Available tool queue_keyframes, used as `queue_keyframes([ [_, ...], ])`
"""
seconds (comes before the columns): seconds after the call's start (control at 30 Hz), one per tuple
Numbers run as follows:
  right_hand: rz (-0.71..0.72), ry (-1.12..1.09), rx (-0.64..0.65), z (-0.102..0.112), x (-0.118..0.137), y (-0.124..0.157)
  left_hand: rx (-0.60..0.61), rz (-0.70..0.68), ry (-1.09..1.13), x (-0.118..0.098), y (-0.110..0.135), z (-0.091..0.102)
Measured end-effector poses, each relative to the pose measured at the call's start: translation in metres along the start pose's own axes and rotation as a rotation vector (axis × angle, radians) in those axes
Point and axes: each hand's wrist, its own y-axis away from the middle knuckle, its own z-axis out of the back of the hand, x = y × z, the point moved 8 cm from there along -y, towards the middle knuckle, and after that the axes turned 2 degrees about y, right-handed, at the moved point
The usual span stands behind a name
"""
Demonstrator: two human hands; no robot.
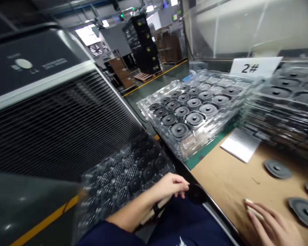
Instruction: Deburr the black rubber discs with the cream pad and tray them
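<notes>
My left hand (172,186) is closed, thumb and fingers pinching the edge of a dark round disc (197,194) above my lap, by the table edge. On the brown table surface, my right hand (274,223) rests with its fingers stretched out. Something pale covers a fingertip or lies by the fingers; I cannot tell which. Close to that hand lies a grey round disc with a small centre hub (306,212). Farther up the table is another grey disc (277,168), and a third is partly cut off at the right edge.
A clear plastic tray (192,138) of discs stands at the table's far side. Stacked trays (284,118) rise at right, behind a silver flat piece (240,145). A sign (255,66) reads "2#". Lower left is another tray (113,174), beside a large slatted machine (53,126).
</notes>
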Motion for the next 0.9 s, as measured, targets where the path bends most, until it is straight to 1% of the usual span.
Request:
queue_keyframes([
  [0.07,-0.040,0.110,0.030,-0.020,-0.020,0.009,-0.159,0.022,-0.129,0.011,0.023,0.055],
  [0.13,-0.089,0.182,0.068,-0.037,-0.034,0.018,-0.353,0.036,-0.272,0.021,0.053,0.116],
  [0.2,-0.148,0.217,0.056,-0.044,-0.040,0.025,-0.565,0.036,-0.418,0.032,0.085,0.174],
  [0.23,-0.178,0.224,0.034,-0.045,-0.041,0.027,-0.666,0.035,-0.488,0.038,0.101,0.199],
  [0.27,-0.200,0.223,0.006,-0.044,-0.041,0.028,-0.743,0.040,-0.553,0.046,0.113,0.218],
  [0.3,-0.214,0.219,-0.016,-0.042,-0.038,0.027,-0.806,0.048,-0.611,0.055,0.122,0.234],
  [0.33,-0.222,0.217,-0.028,-0.039,-0.035,0.026,-0.854,0.055,-0.663,0.064,0.127,0.245],
  [0.37,-0.228,0.221,-0.028,-0.037,-0.031,0.024,-0.884,0.059,-0.709,0.074,0.128,0.252],
  [0.43,-0.248,0.245,-0.013,-0.033,-0.024,0.019,-0.909,0.052,-0.783,0.091,0.120,0.257],
  [0.57,-0.288,0.246,0.028,-0.024,-0.011,0.013,-0.929,0.012,-0.896,0.117,0.096,0.248],
  [0.67,-0.310,0.224,0.038,-0.021,-0.006,0.012,-0.974,-0.011,-0.960,0.130,0.090,0.241],
  [0.8,-0.346,0.236,-0.006,-0.020,-0.006,0.012,-1.003,-0.047,-1.020,0.140,0.091,0.238],
  [0.87,-0.373,0.233,-0.033,-0.021,-0.006,0.012,-1.015,-0.082,-1.039,0.136,0.091,0.239],
  [0.9,-0.389,0.226,-0.041,-0.021,-0.006,0.012,-1.020,-0.112,-1.046,0.130,0.091,0.238],
])
